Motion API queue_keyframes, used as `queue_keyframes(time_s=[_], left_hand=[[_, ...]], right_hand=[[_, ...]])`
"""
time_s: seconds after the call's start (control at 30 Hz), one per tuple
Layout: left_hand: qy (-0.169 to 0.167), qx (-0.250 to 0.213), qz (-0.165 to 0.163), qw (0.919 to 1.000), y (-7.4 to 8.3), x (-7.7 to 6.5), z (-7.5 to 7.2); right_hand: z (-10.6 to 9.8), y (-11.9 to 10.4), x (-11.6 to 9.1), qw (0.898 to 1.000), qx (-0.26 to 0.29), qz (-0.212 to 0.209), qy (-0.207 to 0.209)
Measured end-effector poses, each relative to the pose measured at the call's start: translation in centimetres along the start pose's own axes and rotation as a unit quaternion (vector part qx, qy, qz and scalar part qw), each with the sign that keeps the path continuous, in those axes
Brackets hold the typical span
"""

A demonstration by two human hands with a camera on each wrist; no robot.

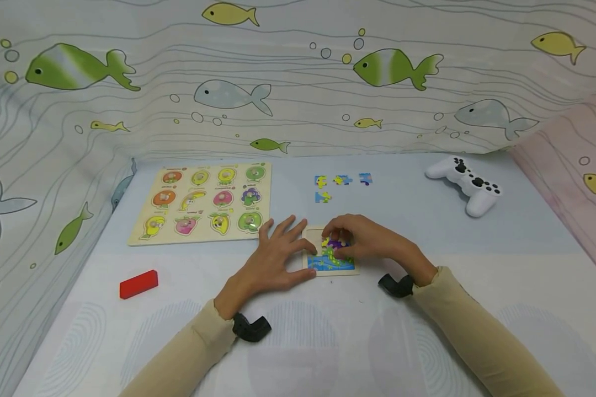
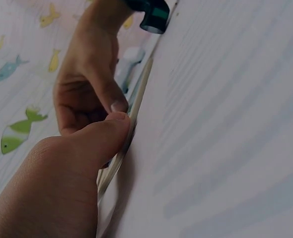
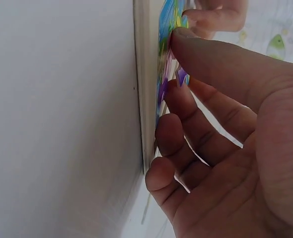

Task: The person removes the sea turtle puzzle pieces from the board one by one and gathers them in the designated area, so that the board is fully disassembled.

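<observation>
A small wooden jigsaw tray lies between the hands, partly filled with blue, green and purple pieces. The left hand spreads over its left side, with thumb and index finger touching the frame's edge; the left wrist view shows that thumb at the rim. Above the tray's right part, the right hand has its fingers bent down. In the right wrist view it pinches a jigsaw piece with purple on it, tilted up from the tray. The fingers hide part of the picture.
Several loose jigsaw pieces lie behind the tray. A wooden fruit peg board stands back left, close to the left fingertips. A red block is at the left, and a white game controller at the back right.
</observation>
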State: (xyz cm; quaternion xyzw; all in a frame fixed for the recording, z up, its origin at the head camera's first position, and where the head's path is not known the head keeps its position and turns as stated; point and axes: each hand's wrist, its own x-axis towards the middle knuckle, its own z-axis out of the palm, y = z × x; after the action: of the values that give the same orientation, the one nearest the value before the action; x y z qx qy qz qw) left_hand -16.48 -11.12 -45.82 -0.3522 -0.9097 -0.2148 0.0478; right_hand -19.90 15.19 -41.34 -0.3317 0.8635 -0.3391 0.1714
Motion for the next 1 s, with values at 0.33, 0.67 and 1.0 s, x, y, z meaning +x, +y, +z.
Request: queue_keyframes(time_s=[0.33, 0.67, 1.0], left_hand=[[0.000, -0.003, 0.000, 1.0000, 0.09, -0.05, -0.04], [0.004, -0.001, 0.000, 1.0000, 0.15, -0.06, -0.01], [0.007, -0.005, 0.003, 1.0000, 0.19, -0.11, 0.01]], right_hand=[[0.01, 0.13, -0.16, 1.000, -0.021, -0.012, -0.011], [0.01, -0.03, -0.19, 0.998, -0.052, -0.014, -0.013], [-0.06, 0.27, -0.37, 0.999, -0.033, -0.030, 0.002]])
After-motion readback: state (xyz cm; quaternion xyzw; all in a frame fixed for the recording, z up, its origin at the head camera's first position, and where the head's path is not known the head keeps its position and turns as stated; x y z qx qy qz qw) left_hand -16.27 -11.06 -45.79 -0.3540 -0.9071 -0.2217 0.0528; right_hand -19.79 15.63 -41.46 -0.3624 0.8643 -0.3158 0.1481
